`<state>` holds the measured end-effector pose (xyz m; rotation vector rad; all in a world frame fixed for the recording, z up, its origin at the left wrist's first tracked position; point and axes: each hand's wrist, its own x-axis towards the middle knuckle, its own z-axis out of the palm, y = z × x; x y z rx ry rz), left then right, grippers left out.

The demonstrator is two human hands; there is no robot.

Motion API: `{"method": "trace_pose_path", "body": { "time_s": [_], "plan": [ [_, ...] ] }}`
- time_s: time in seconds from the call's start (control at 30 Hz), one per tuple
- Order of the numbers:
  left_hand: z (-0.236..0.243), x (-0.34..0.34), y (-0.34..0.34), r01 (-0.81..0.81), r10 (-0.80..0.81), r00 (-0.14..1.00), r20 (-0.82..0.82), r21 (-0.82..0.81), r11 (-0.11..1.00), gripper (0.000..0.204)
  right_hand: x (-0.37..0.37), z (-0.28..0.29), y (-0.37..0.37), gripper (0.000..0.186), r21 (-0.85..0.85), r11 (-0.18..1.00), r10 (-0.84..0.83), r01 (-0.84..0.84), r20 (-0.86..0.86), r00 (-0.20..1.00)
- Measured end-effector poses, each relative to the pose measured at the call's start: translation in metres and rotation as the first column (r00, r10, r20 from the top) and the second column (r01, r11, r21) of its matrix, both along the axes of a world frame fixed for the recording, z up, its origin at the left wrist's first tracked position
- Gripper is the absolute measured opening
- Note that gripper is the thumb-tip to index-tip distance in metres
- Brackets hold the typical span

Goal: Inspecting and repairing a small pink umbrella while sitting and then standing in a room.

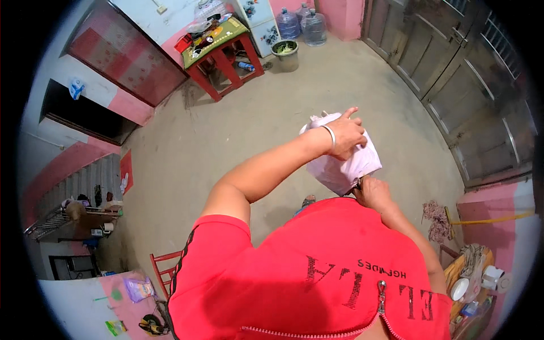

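Observation:
A pale pink cloth or soft bag (334, 173), creased and loosely folded, is held up in front of my red shirt. Across its upper part lies my left hand (347, 137), a pale bangle on the wrist. Its lower fingers bend onto the fabric, while one finger sticks out past the far edge. My right hand (375, 192) is closed at the near right corner of the cloth. A small dark piece (357, 183) shows beside its fingers, mostly hidden, so its kind is unclear.
A red table with a green top (233, 35) carries assorted things at the back. Nearby stand a bucket (286, 59) and several water jugs (313, 28). Double doors (439, 73) line the right side; a mop (437, 221) lies below them. A red chair (163, 262) stands at left.

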<state>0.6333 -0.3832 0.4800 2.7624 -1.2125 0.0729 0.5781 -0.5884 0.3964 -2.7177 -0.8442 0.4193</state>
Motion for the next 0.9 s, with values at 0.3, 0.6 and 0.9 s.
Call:
{"method": "trace_pose_path", "body": {
  "time_s": [0.3,0.6,0.9],
  "plan": [
    [0.008,-0.062,0.047,-0.370,0.275,0.719,-0.639,-0.017,0.929,0.018,0.005,0.006,0.005,0.032,0.127,0.974,-0.169,0.190,-0.154,0.973],
    [-0.118,-0.062,-0.001,-0.508,0.622,0.775,0.112,-0.476,0.718,0.052,0.018,-0.008,0.000,0.027,0.317,0.889,-0.101,0.330,-0.567,0.817],
    [-0.161,-0.083,0.093,-0.931,0.751,0.258,-0.608,-0.365,0.024,0.046,0.025,-0.019,-0.008,0.024,0.407,0.866,-0.122,0.291,-0.394,0.911]
  ]
}}
